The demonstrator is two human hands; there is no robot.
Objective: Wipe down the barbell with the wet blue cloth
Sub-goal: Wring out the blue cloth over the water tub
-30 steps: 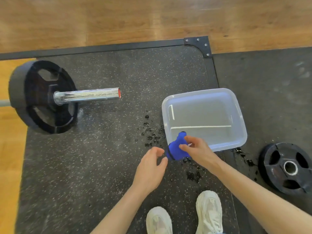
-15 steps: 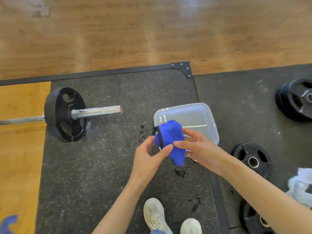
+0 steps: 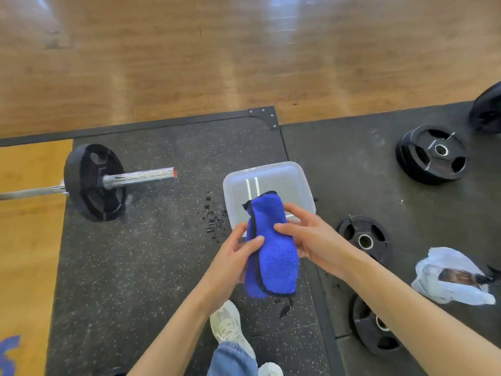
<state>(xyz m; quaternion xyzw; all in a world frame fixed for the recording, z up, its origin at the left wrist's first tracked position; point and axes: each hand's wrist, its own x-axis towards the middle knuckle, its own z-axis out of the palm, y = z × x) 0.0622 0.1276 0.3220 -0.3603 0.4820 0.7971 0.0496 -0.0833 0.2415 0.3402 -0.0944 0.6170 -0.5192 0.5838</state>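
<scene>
Right now I have the blue cloth (image 3: 273, 251) up off the floor, held between both hands over the near edge of the plastic tub (image 3: 295, 175), so whatever it sheds lands in the tub or on the rubber mat (image 3: 151, 267) rather than on the wood. My left hand (image 3: 233, 256) grips it from the left, thumb laid across the front and the other fingers (image 3: 238, 234) curled behind. My right hand (image 3: 311, 240) closes on the right side, thumb on the face of the cloth, the rest wrapped round the back. The cloth hangs folded lengthwise, a narrow pad that I judge would sit well round a bar.

The barbell (image 3: 141, 176) lies well apart to my left on the mat, one black plate (image 3: 93, 183) still on its sleeve, the bare steel end pointing toward the tub. Dark water drops (image 3: 214, 221) spot the mat between tub and bar. Loose plates (image 3: 364, 238) lie to my right, with a white plastic bag (image 3: 450, 278) beside them.

A second ago the cloth was a tight ball pinched at the tub's rim by my right hand alone, with my left only reaching in. Since then it has come higher, opened out longer, and both hands have taken hold. The view has pulled back too, and more of the floor shows.
</scene>
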